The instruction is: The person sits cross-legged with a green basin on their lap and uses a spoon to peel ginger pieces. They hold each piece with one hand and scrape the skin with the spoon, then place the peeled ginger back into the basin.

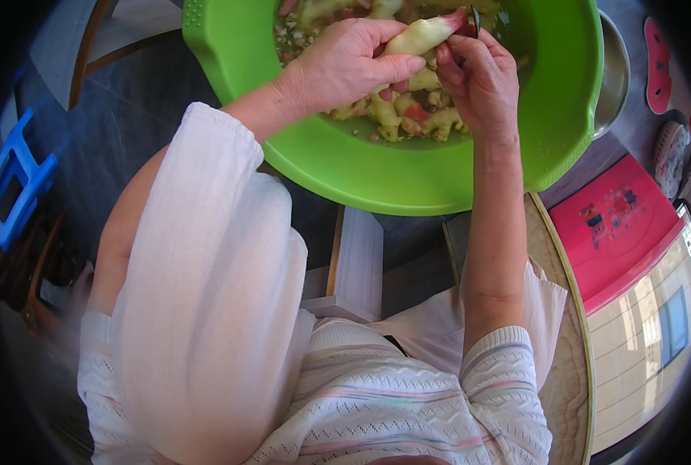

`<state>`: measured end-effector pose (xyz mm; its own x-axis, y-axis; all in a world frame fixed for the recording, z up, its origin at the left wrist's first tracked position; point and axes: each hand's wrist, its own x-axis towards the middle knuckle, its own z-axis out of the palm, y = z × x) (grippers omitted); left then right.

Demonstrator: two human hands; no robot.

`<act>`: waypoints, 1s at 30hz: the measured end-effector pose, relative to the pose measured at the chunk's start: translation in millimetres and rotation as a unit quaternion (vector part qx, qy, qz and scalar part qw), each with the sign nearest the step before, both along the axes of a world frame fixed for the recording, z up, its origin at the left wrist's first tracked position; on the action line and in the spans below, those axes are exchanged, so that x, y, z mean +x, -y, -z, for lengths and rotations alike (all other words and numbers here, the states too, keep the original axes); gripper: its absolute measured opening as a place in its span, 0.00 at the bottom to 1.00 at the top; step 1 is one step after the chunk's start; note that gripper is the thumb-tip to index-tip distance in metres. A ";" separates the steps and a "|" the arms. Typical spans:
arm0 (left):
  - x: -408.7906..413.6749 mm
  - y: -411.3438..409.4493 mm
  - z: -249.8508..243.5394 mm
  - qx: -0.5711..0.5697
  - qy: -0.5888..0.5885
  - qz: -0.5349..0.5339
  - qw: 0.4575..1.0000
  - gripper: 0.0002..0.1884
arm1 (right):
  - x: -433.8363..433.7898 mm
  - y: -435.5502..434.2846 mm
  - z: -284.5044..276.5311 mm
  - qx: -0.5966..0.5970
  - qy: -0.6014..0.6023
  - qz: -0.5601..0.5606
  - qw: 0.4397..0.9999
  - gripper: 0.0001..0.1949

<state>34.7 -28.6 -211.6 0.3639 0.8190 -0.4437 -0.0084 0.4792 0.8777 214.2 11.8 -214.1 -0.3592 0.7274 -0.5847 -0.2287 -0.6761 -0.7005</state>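
My left hand (351, 64) grips a pale piece of ginger root (424, 35) with a pink tip, held above a large green plastic basin (380, 180). My right hand (482, 75) is at the pink end, its fingers closed around a small tool with a dark, thin curved part (475, 20); the tool's kind cannot be told. Below both hands, more ginger pieces (386, 116) lie in water in the basin, with pink and pale scraps (296, 38) at its left side.
A metal bowl (613, 75) stands right of the basin. A pink plastic stool or board (613, 232) with printed figures is at the right, beside a round-edged stone-patterned surface (563, 360). A blue plastic stool (17, 180) is at the far left.
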 end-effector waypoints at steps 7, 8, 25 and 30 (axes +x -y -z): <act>-6.7 -4.4 -2.5 -0.168 0.157 0.036 0.973 0.15 | -1.6 2.9 -2.2 -0.043 -0.034 0.023 0.998 0.04; -7.5 -3.5 0.6 -0.183 0.180 0.033 0.966 0.14 | -2.1 2.5 -3.1 -0.049 -0.036 0.022 0.998 0.04; -5.3 -0.2 10.3 -0.210 0.256 0.027 0.943 0.15 | 1.8 4.7 -2.6 -0.034 -0.037 -0.020 0.999 0.08; -4.0 1.7 11.1 -0.246 0.322 0.019 0.914 0.18 | 4.3 8.5 2.9 -0.022 -0.027 -0.005 0.999 0.04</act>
